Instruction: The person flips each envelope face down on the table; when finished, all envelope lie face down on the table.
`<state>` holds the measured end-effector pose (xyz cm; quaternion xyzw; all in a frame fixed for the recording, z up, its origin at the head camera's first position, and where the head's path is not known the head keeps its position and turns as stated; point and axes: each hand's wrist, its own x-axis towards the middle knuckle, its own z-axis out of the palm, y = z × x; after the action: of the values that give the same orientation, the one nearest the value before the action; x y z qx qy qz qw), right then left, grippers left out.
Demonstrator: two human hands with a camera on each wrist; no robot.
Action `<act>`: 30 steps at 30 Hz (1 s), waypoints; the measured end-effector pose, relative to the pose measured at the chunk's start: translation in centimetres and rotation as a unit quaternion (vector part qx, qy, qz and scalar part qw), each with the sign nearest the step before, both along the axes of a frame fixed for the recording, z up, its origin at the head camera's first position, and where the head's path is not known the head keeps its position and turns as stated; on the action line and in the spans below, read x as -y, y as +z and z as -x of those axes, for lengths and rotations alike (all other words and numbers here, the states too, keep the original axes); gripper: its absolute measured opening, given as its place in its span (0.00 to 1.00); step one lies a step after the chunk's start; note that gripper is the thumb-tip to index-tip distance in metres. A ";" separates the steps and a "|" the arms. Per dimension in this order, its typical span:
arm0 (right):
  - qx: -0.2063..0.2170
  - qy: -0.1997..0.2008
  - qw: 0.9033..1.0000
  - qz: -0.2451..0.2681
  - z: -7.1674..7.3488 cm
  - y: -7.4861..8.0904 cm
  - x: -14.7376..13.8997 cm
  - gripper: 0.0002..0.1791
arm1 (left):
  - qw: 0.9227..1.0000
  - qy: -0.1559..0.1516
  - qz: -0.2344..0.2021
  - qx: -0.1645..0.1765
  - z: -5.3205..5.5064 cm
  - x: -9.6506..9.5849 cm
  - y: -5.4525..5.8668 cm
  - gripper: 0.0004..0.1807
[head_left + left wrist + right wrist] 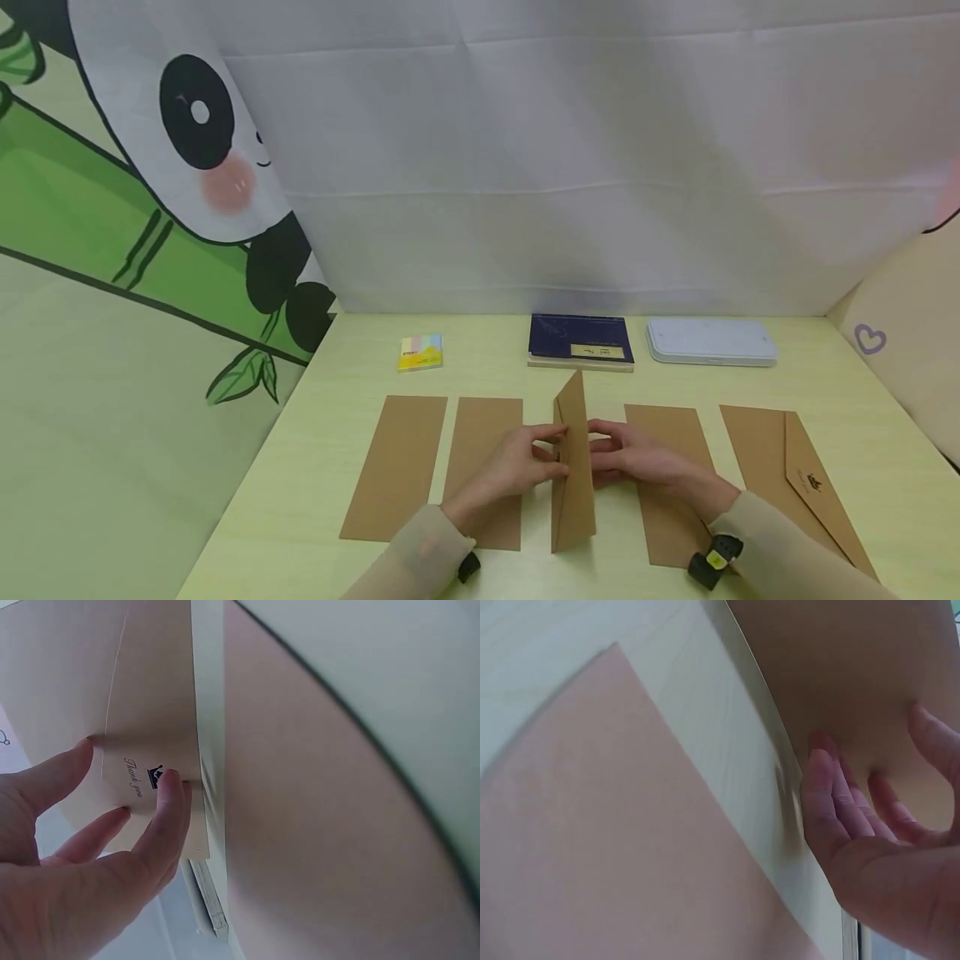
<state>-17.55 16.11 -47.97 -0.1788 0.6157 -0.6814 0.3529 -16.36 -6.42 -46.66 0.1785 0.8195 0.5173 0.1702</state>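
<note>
Fingers of the left hand (513, 462) are loosely bent, unclenched, tips pressed to the flap side of a brown envelope (576, 475); those of the right hand (637, 454), likewise bent, touch its opposite, plain side. Envelope is held upright between the two sets of fingers, long edge down; whether that edge touches the counter (285, 533) cannot be told.

Room: strips of counter separate the upright envelope from a flat envelope (489, 421) partly under the left fingers' hand and from another flat one (667, 529) under the right wrist. Outermost, well left of the fingers, a plain envelope (395, 467); well right, a crown-marked envelope (768, 467), flap side up. Beyond the fingers, a further strip of counter, then a dark blue notebook (576, 335), with a pale case (711, 342) to its right and sticky notes (421, 353) further left.

Appearance: matte kraft brown, thin, straight-edged; slanting flap line; black crown and script "Thank you" beside the left fingertips.
</note>
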 end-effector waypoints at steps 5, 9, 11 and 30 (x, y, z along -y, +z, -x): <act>-0.012 -0.003 1.000 -0.005 0.0 -0.1 0.3 0.31 | 0.997 -0.008 -0.058 0.040 0.1 0.2 0.0 0.31; -0.040 -0.022 0.998 -0.043 -0.2 0.1 0.4 0.32 | 0.993 -0.019 -0.094 0.064 0.1 0.4 0.5 0.33; -0.055 -0.029 0.996 -0.058 -0.4 0.3 0.5 0.32 | 0.990 -0.027 -0.114 0.075 0.2 0.5 0.8 0.32; -0.081 -0.050 0.992 -0.084 -1.0 0.8 0.9 0.33 | 0.940 -0.024 -0.273 0.201 0.3 0.8 1.7 0.37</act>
<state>-16.57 15.21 -47.17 -0.1726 0.7053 -0.6275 0.2812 -16.63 -7.23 -44.99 0.1299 0.5910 0.7420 0.2885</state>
